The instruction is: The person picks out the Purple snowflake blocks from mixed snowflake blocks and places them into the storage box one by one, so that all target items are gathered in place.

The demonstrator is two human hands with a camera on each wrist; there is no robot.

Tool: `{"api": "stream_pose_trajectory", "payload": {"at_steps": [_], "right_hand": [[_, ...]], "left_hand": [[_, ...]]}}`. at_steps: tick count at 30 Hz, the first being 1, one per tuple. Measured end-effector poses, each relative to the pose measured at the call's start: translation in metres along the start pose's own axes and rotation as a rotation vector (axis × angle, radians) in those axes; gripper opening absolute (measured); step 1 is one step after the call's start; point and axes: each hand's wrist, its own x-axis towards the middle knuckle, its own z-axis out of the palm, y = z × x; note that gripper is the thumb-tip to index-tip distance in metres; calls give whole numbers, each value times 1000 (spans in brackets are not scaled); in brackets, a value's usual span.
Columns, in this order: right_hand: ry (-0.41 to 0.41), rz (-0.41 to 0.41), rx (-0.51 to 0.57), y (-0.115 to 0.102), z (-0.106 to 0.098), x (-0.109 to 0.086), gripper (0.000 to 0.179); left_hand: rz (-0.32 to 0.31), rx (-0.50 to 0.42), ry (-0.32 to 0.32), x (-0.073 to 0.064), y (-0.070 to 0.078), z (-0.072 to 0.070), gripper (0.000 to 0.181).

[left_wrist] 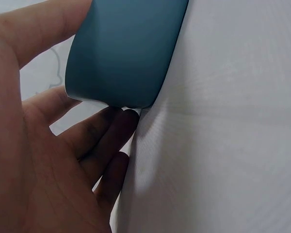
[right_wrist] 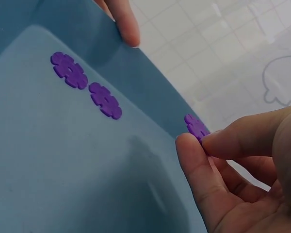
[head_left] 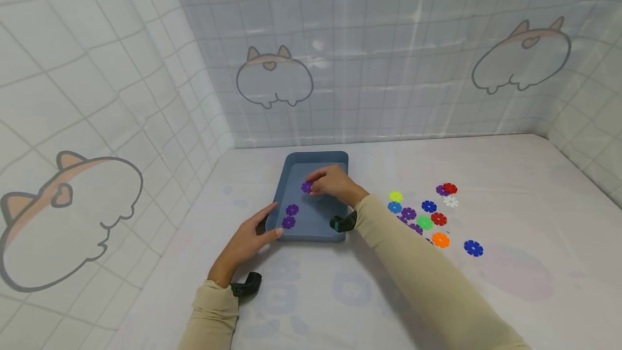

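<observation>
A blue-grey tray (head_left: 316,235) lies on the table with two purple snowflake discs (head_left: 290,216) flat inside, near its left wall. Over the tray, my right hand (head_left: 335,183) pinches a third purple snowflake disc (right_wrist: 196,127) between thumb and index finger, tilted up off the tray floor. My left hand (head_left: 248,242) holds the tray's near left corner. Its thumb lies at the rim, and the other fingers (left_wrist: 106,141) spread along the outside, some at the underside in the left wrist view.
Right of the tray, loose snowflake discs lie scattered: an orange disc (head_left: 440,240), a green disc (head_left: 425,222), a red disc (head_left: 439,219), a blue disc (head_left: 473,248) and several more. My right sleeve (head_left: 413,255) hides part of that group. Tiled-pattern walls (head_left: 379,69) stand behind and at the sides.
</observation>
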Motion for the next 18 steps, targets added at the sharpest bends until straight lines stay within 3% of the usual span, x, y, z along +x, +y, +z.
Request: {"api": "stream_pose_trajectory", "payload": {"at_steps": [6,18], "right_hand": [[-17,6,-77,5,9,7,34],[-10,22,-68,12,16,11,31]], "left_hand": [[-19,-3,4,-1,-2,1,77],[-8,5,2,1,-1,0,76]]}}
